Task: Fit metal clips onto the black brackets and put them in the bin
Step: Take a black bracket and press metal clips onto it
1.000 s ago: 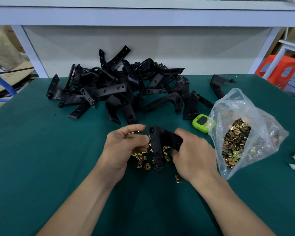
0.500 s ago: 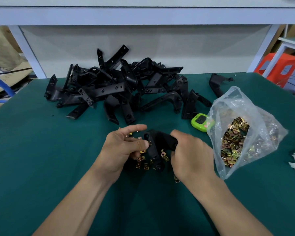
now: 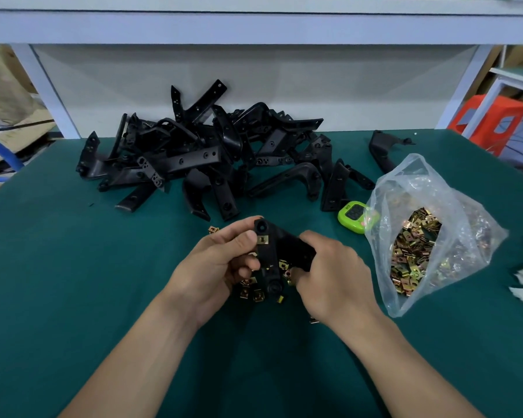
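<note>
Black plastic, the bracket (image 3: 272,251) is held up between both hands just above the green table (image 3: 73,267), its long arm pointing down and towards the person. A brass-coloured clip (image 3: 262,239) sits on its upper end. The left hand (image 3: 215,267) pinches that end, with the thumb tip against the clip's edge and the other fingers curled behind. The right hand (image 3: 332,273) is clenched round the bracket's side arm, its fingers wrapped over the plastic. Under the bracket, loose clips (image 3: 254,292) lie scattered on the table, partly hidden by the hands, and one stray clip (image 3: 213,229) lies just left of the bracket's top. Beyond the bracket, a tangled pile (image 3: 200,155) of more black brackets lies against the back edge of the table. To the bracket's right an open clear bag (image 3: 435,236) holds many more clips, and a small green timer (image 3: 355,217) lies between the bag and the pile.
</note>
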Demonstrator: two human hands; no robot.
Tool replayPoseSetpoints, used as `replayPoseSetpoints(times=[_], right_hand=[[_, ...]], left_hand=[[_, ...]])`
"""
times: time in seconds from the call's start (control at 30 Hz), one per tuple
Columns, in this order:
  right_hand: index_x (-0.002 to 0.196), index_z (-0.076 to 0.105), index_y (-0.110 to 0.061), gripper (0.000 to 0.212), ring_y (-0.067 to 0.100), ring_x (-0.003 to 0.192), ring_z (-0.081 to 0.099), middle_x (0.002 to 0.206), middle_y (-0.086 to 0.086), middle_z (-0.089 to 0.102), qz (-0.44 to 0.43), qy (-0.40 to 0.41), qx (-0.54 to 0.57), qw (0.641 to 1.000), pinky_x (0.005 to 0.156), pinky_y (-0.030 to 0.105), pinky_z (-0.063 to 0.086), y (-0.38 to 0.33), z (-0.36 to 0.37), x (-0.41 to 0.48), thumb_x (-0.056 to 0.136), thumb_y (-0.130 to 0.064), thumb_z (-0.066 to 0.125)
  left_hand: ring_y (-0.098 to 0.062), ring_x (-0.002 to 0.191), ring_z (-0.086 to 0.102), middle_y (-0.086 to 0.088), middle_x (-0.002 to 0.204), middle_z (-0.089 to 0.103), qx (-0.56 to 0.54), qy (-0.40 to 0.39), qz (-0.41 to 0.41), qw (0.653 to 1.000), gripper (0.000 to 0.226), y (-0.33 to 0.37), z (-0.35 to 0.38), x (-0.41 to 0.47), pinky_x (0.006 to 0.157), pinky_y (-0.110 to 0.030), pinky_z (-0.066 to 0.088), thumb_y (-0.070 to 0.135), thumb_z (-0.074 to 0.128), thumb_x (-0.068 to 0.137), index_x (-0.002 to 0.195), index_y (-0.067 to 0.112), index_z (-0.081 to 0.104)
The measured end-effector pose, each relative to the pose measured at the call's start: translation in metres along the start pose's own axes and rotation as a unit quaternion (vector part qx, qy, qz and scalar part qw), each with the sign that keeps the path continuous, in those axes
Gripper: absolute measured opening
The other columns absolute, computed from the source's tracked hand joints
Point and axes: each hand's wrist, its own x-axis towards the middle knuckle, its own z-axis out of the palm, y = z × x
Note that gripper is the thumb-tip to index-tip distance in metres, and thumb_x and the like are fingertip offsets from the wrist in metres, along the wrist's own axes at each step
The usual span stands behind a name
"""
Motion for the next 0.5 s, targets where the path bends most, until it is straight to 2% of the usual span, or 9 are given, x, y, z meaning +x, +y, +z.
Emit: replayPoseSetpoints(times=[0.1,0.2,0.33,0.43,0.5], right_hand=[[0.092,0.055,-0.029,0.022,0.021,0.065,0.051,0.07,-0.01,0.058,-0.004,0.0,0.001,1.0,0.053,0.033,0.032,-0.0011,0.0001,-0.0012,0.079,-0.023,0.072],[0.094,0.056,-0.03,0.022,0.023,0.069,0.054,0.072,-0.01,0.059,-0.007,-0.003,0.003,1.0,0.056,0.034,0.033,-0.0022,0.0006,-0.0016,0.081,-0.022,0.071],[0.093,0.056,-0.028,0.021,0.023,0.067,0.051,0.07,-0.01,0.058,-0.004,-0.005,0.013,1.0,0.055,0.033,0.03,-0.0018,0.0011,-0.002,0.081,-0.023,0.073],[0.094,0.055,-0.028,0.023,0.024,0.069,0.052,0.071,-0.01,0.059,-0.006,-0.008,0.011,1.0,0.056,0.034,0.033,-0.0002,0.0009,-0.0007,0.081,-0.025,0.074],[0.095,0.056,-0.028,0.022,0.024,0.07,0.054,0.071,-0.011,0.059,-0.01,-0.013,0.012,1.0,0.056,0.034,0.033,0.0008,0.0007,0.001,0.081,-0.026,0.074]], left_hand=[[-0.007,0.056,0.059,0.0,0.076,0.068,0.013,0.013,0.023,1.0,0.039,-0.0005,-0.0011,0.0002,0.051,-0.015,0.047,0.024,0.084,0.072,0.11,0.017,0.079],[-0.006,0.057,0.06,0.002,0.066,0.064,0.053,0.035,0.065,0.996,0.052,-0.0014,-0.0025,-0.0002,0.055,-0.015,0.048,0.024,0.083,0.069,0.118,0.011,0.072],[-0.007,0.057,0.059,0.001,0.063,0.062,0.07,0.024,0.089,0.993,0.041,-0.0037,-0.0013,-0.0015,0.057,-0.016,0.048,0.021,0.088,0.075,0.113,0.015,0.074],[-0.009,0.06,0.058,0.0,0.069,0.062,0.062,0.01,0.073,0.995,0.038,-0.0014,-0.0001,-0.0015,0.058,-0.017,0.048,0.029,0.083,0.074,0.11,0.019,0.075],[-0.01,0.064,0.057,0.0,0.076,0.063,0.046,-0.014,0.051,0.998,0.032,-0.0009,0.0021,-0.0011,0.061,-0.02,0.049,0.028,0.078,0.081,0.112,0.02,0.072]])
